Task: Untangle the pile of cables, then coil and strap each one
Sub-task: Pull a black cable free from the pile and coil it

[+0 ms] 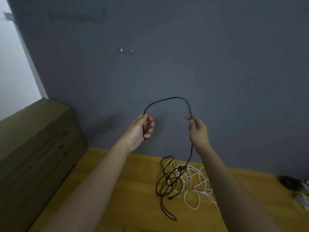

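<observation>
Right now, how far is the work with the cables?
Done: no cable is coiled or strapped yet. In hand: left hand and right hand hold up an arc of the black cable. Left: its remainder lies tangled with the white cable on the table.

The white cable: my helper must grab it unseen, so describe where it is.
On the yellow wooden table against the grey wall, find the tangled pile below the raised hands. The white cable sprawls on its right side, pale and loose, unlike the black cable rising to both hands.
</observation>
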